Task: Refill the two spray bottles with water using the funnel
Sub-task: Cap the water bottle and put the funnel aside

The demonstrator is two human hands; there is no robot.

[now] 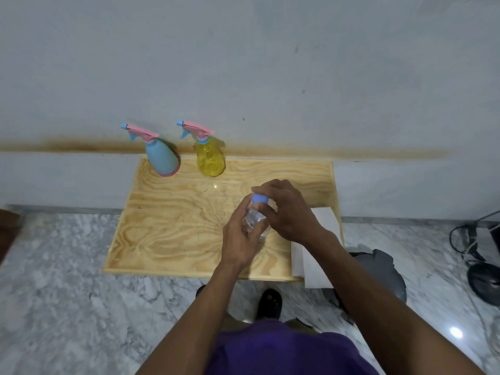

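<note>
Two spray bottles stand at the back of the wooden table (pixel 167 212), against the wall: a blue one (pixel 161 155) on the left and a clear yellow one (pixel 209 155) to its right, both with pink trigger heads screwed on. Over the table's right half I hold a clear water bottle (pixel 254 216) with a blue cap (pixel 260 198). My left hand (pixel 240 239) wraps the bottle's body from below. My right hand (pixel 286 209) grips the cap from above. No funnel is in sight.
A white paper sheet (pixel 315 255) lies on the table's right front corner and hangs over the edge. Marble floor surrounds the table. A dark grey object (pixel 378 266) sits on the floor at right, cables (pixel 465 239) further right. My feet are below the table's front edge.
</note>
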